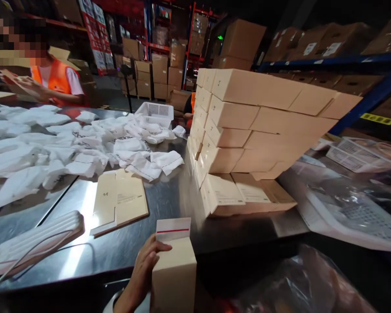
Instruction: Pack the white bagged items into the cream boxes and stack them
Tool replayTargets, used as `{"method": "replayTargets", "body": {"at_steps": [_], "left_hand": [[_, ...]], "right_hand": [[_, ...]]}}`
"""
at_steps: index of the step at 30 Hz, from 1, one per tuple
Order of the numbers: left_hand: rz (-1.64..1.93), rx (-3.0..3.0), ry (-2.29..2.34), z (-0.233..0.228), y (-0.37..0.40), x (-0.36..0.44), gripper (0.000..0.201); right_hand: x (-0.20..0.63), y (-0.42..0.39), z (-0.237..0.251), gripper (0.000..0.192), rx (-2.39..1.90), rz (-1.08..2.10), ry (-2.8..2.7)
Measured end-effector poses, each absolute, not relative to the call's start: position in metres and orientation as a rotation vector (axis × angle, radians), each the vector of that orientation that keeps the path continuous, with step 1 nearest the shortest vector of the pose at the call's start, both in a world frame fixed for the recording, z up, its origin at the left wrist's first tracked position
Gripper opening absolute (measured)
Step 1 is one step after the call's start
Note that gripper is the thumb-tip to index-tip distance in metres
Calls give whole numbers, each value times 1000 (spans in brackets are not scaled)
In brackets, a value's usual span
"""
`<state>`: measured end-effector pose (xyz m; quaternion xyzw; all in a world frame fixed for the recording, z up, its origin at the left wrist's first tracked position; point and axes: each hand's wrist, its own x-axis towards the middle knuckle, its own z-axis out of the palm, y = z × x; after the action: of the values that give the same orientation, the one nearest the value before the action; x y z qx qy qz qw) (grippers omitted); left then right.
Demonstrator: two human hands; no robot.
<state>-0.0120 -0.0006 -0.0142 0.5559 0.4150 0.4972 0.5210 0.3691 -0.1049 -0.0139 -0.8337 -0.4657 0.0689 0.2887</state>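
Note:
Low in the middle of the head view, my left hand (146,265) grips the left side of a small tan cardboard box (174,274), its fingers at the upper edge. The box's white flap (173,229) stands up, with a red strip across it. Its lower end runs out of the picture. My right hand does not show. Just beyond lies a stack of flattened cartons (122,198) on the metal table (164,202). To the right rises a tall stack of similar tan boxes (237,117).
White bagged items (84,143) cover the table's far left. A white power strip (39,241) with a cable lies near its front edge. White baskets (154,114) stand behind and at right (352,213). A person in an orange vest (57,80) holds cardboard across the table.

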Motion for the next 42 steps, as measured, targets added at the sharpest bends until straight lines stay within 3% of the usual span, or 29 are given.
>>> {"method": "replayTargets", "body": {"at_steps": [3, 4, 8, 12, 14, 18, 23, 29, 42], "left_hand": [[1206, 1572, 962, -11, -6, -16, 62], [1205, 1628, 951, -11, -8, -16, 62], [1173, 1692, 967, -18, -9, -19, 49], [1211, 1621, 1030, -38, -11, -26, 49], [1287, 1595, 1056, -46, -13, -27, 44], [1605, 1537, 982, -35, -16, -20, 23], [1464, 1670, 912, 3, -9, -19, 24], [1424, 1831, 877, 9, -5, -20, 21], [1489, 1870, 870, 7, -3, -18, 15]], "right_hand": [[303, -78, -13, 46, -2093, 509, -1317], [276, -62, -8, 44, -1899, 686, -1296], [187, -2, 11, 71, -1227, 1159, -1191], [153, 17, 7, 63, -925, 1496, -999], [152, 11, 0, 64, -872, 1453, -947], [163, -2, -7, 94, -831, 1217, -1239], [171, 3, -2, 46, -772, 769, -1614], [166, 5, 8, 34, -743, 734, -1606], [163, 1, 10, 30, -771, 726, -1557]]}}
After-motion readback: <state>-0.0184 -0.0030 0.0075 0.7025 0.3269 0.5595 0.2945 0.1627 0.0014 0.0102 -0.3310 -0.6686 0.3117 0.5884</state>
